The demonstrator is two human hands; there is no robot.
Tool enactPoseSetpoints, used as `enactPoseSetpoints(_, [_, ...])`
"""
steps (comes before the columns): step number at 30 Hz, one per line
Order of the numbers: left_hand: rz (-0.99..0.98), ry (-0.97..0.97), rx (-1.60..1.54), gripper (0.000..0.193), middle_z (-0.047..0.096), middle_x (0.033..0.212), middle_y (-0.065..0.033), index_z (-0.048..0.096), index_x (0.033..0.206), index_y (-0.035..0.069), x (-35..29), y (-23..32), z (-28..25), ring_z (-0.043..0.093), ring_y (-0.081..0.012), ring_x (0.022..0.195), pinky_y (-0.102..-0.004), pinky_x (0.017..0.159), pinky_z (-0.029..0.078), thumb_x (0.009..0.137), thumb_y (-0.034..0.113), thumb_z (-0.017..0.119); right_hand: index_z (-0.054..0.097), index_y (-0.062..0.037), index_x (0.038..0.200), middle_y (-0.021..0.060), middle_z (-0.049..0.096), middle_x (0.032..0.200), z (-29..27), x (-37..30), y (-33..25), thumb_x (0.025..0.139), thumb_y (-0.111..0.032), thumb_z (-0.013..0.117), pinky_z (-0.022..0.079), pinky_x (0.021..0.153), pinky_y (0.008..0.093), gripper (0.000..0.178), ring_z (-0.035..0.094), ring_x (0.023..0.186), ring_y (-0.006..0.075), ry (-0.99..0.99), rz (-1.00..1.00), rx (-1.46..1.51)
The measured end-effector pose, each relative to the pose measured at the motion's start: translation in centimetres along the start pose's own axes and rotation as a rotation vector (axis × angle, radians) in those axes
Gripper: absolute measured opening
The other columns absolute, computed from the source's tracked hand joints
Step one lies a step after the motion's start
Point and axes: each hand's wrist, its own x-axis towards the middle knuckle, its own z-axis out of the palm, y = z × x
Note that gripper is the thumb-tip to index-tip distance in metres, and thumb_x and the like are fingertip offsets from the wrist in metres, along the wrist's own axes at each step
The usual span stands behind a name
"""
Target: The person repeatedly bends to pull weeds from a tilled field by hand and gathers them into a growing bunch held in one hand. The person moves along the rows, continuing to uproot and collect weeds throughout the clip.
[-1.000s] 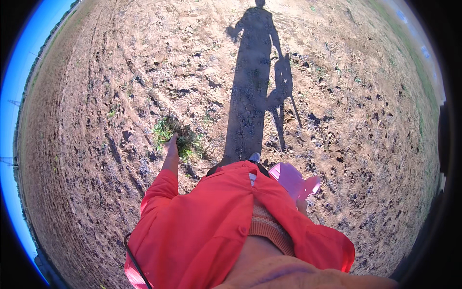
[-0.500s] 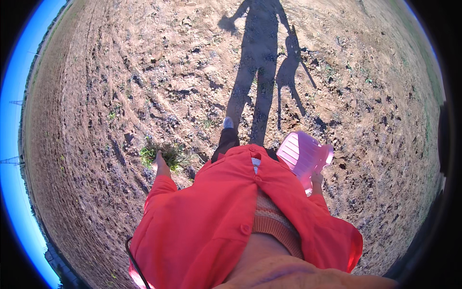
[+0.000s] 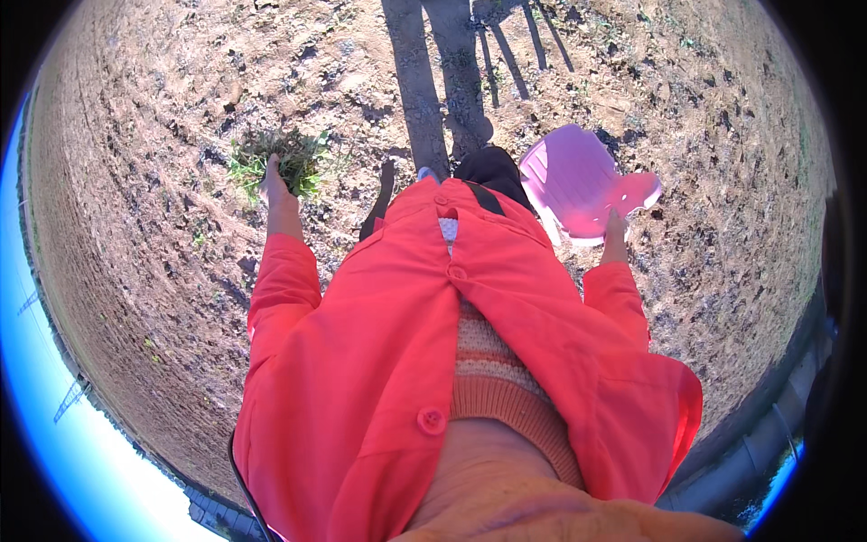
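A loose bunch of uprooted green weeds (image 3: 302, 161) is in my left hand (image 3: 276, 191), held out over the soil on the left with its fingers closed round the stems. On the right, my right hand (image 3: 614, 233) grips the near edge of a pink plastic chair (image 3: 571, 179). The chair is tilted and lifted off the ground; the fingers beneath its edge are mostly hidden. Its legs do not show directly, but leg shapes appear in the shadow ahead.
Dry, cloddy brown soil (image 3: 144, 226) with sparse small green plants spreads all round. My shadow (image 3: 417, 81) falls ahead across it. One shoe tip (image 3: 426, 172) shows below the red coat (image 3: 361, 361). A wall (image 3: 722, 479) runs along the lower right rim.
Both hands have moved forward and higher in view, carrying the weeds and the chair. The legs have changed stride, and the shadow now reaches past the upper rim.
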Motion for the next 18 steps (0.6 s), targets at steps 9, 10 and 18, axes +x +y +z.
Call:
enactPoseSetpoints(9, [-0.082, -0.12, 0.085, 0.027, 0.062, 0.079, -0.0044, 0.058, 0.09, 0.003, 1.4, 1.7, 16.9, 0.06, -0.0167, 0.064, -0.0295, 0.056, 0.051, 0.072, 0.021, 0.068, 0.05, -0.0028, 0.097, 0.0033, 0.049, 0.055, 7.3, 4.2, -10.5, 0.088, -0.03, 0.044, 0.02, 0.026, 0.0246, 0.029, 0.035, 0.029, 0.0103, -0.074, 0.378, 0.442])
enactPoseSetpoints(10, [-0.1, -0.105, 0.112, 0.027, 0.062, 0.079, -0.0042, 0.058, 0.09, 0.003, 2.7, 1.1, 17.5, 0.06, -0.0166, 0.064, -0.0294, 0.056, 0.05, 0.072, 0.021, 0.068, 0.051, -0.003, 0.095, 0.0022, 0.048, 0.055, 8.3, 5.3, -10.6, 0.087, -0.03, 0.047, 0.02, 0.027, 0.0243, 0.028, 0.034, 0.03, 0.0094, -0.093, 0.379, 0.481])
enactPoseSetpoints(18, [-0.268, -0.04, 0.314, 0.041, 0.06, 0.084, -0.008, 0.055, 0.095, -0.002, 5.4, -4.3, 28.5, 0.059, -0.0216, 0.066, -0.0364, 0.061, 0.051, 0.067, 0.021, 0.074, 0.052, -0.0126, 0.082, 0.0, 0.051, 0.059, 14.9, 14.1, -10.0, 0.085, -0.036, 0.052, 0.028, 0.032, 0.0238, 0.024, 0.042, 0.041, 0.0096, -0.181, 0.592, 0.652])
